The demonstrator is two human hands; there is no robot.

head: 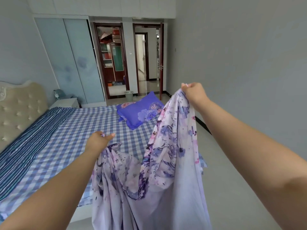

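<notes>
In the head view, both bare arms reach forward over the near corner of a bed. The right hand is raised high, its fingers curled tight round one gathered edge of a pale lilac cotton sheet printed with purple and pink flowers. The left hand sits lower and nearer the mattress, pinching another bunched edge of the same sheet between thumb and fingers. The cloth sags in a deep fold between the two hands and hangs down past the bed's corner toward the pale tiled floor (its lower end runs out of view). Beneath it lies the bed with a blue-and-white checked cover, and a bright purple flowered pillow rests at the far edge, well apart from both hands. A beige tufted headboard stands at the left.
</notes>
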